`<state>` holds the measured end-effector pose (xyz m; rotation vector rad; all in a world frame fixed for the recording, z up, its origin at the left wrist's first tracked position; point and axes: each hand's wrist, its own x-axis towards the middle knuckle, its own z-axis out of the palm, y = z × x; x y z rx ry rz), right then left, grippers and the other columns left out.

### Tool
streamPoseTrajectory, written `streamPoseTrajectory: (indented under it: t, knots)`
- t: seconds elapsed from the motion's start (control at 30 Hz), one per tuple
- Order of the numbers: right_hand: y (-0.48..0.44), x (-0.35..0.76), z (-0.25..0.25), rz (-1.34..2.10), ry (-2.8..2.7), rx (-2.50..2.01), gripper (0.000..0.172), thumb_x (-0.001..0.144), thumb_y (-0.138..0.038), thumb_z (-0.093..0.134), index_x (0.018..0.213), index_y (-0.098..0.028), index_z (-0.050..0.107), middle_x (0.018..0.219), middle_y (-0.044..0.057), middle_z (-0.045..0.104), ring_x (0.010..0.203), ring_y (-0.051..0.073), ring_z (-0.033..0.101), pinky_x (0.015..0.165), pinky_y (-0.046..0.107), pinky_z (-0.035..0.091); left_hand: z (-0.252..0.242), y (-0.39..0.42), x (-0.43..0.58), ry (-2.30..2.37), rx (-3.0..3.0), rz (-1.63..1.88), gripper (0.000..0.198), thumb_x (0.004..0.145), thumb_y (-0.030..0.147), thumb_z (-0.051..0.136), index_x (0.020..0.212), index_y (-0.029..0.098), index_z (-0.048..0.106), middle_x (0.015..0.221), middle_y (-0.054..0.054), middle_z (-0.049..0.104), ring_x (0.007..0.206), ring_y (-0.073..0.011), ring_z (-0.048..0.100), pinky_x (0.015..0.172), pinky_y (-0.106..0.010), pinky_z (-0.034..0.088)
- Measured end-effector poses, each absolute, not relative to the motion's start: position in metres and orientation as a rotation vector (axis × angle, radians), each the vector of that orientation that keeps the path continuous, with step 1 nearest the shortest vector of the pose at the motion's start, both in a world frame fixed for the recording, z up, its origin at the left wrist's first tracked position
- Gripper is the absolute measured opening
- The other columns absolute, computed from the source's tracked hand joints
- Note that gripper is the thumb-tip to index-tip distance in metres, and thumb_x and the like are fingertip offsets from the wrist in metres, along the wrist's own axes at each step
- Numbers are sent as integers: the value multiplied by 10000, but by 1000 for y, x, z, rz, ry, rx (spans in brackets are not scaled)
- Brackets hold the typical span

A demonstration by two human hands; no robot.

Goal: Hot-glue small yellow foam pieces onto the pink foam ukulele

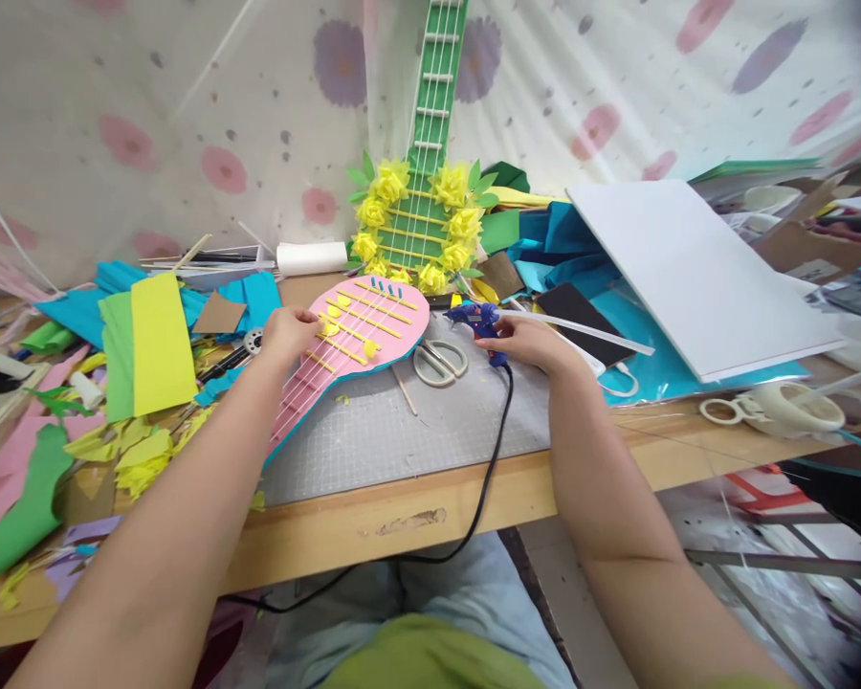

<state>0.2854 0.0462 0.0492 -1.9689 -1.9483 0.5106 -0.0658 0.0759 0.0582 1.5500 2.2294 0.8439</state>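
Clock centred on the pink instrument, 12 at the far side.

Pink instrument [384, 316]: pear-shaped, edged in blue, flat on the grey cutting mat [373, 435], which covers the near middle of the worktop [316, 536]. Broad end towards 1 o'clock; narrow end runs to 7, passing behind the left forearm [211, 498]. Yellow strips [373, 323] cross its face; small yellow pieces [370, 350] sit among them.

Left hand [291, 333], at 9: thumb and fingers drawn together at the instrument's edge, tips right by one yellow piece. Cannot tell whether anything is pinched.

Right hand [523, 343], at 3: fingers curled round the handle of a blue glue gun [477, 318]. Nozzle faces 9, well clear of the left hand. A pale glue stick [581, 331] juts from the rear towards 3, across a flat black object [566, 301]. Black cable [498, 435] drops over the near edge towards 5.

Scissors [439, 365] on the mat, between 3 and 4, just beside the instrument. Thin stick [406, 390] near them, between 4 and 5.

Further out: green instrument [417, 206] upright at 1, ringed with yellow paper flowers [465, 225]; white roll [312, 258] at 11; yellow sheet [162, 344] at 9, among paper scraps [33, 507]; white board [695, 277], tilted, between 2 and 3; pale cup [807, 410] past 3.
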Motion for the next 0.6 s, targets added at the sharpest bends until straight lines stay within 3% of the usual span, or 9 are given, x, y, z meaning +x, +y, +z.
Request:
streamPoseTrajectory:
  t: [0.13, 0.37, 0.5, 0.6]
  knots:
    - [54, 275, 39, 503, -1905, -1954, 295, 744, -480, 636, 762, -187, 617, 807, 82, 662, 780, 224, 608, 663, 319, 434, 56, 77, -70, 2160, 1539, 1003, 92, 619, 267, 658, 657, 195, 616, 730, -33, 665, 651, -170, 574, 626, -288, 424]
    - [63, 264, 23, 493, -1762, -1995, 354, 772, -407, 618, 980, -122, 639, 1036, 176, 664, 1000, 296, 611, 831, 378, 454, 63, 72, -58, 1871, 1512, 1242, 118, 663, 229, 610, 762, 165, 609, 713, -29, 654, 690, -160, 644, 660, -267, 481]
    - [65, 266, 23, 610, -1547, -1882, 314, 765, -398, 615, 942, -138, 628, 914, 140, 684, 808, 231, 650, 714, 342, 498, 70, 59, -44, 1762, 1521, 1217, 119, 704, 218, 578, 806, 158, 594, 730, -27, 644, 648, -151, 652, 625, -267, 495]
    - [62, 264, 29, 804, -1366, -1604, 312, 780, -417, 589, 953, -158, 599, 875, 99, 687, 667, 148, 615, 603, 273, 492, 74, 45, -35, 1749, 1619, 1108, 242, 699, 188, 591, 939, 181, 557, 709, 5, 639, 610, -142, 640, 598, -260, 482]
